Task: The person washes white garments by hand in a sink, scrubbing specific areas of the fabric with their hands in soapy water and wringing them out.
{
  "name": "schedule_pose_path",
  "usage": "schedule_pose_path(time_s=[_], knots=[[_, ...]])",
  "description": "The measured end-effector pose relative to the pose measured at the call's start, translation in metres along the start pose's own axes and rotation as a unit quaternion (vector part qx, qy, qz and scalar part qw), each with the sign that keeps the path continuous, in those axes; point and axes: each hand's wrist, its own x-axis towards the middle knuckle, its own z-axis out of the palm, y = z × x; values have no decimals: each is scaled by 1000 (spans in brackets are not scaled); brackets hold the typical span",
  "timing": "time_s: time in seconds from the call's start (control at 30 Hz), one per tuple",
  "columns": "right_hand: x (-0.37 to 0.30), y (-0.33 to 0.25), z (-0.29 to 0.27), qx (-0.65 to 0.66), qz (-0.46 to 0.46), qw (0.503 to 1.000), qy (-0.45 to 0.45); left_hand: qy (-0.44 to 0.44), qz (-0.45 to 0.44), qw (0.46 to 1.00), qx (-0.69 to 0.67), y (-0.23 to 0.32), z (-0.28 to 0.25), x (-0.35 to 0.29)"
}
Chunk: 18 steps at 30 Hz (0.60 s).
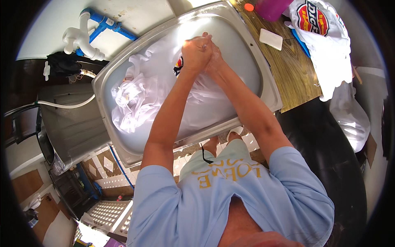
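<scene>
A grey metal sink holds cloudy water and a soaked white garment, which lies bunched at the left and spreads toward the middle. Over its far part, my left hand and my right hand are pressed together, fingers closed around each other. White suds show on the fingers. What they grip between them, if anything, is hidden. Right beside my left hand, a red, yellow and black print shows on the wet cloth. Both forearms reach across the sink's near rim.
Right of the sink, a wooden counter bears a white soap bar, an orange cap, a purple container and a printed white shirt hanging over its edge. At the back left are a white tap and blue pipe.
</scene>
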Motion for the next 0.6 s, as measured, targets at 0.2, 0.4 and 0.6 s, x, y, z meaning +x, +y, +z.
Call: schedule_pose_path(time_s=[0.2,0.4,0.6], knots=[[-2,-1,28,-31,-88,995,35,-9,-78,997,2,-10,-8,10],[0,5,82,-118,-81,896,419,43,-260,962,-64,-49,-32,13],[-11,-10,89,-129,-167,948,240,102,-290,881,-358,-35,-61,10]])
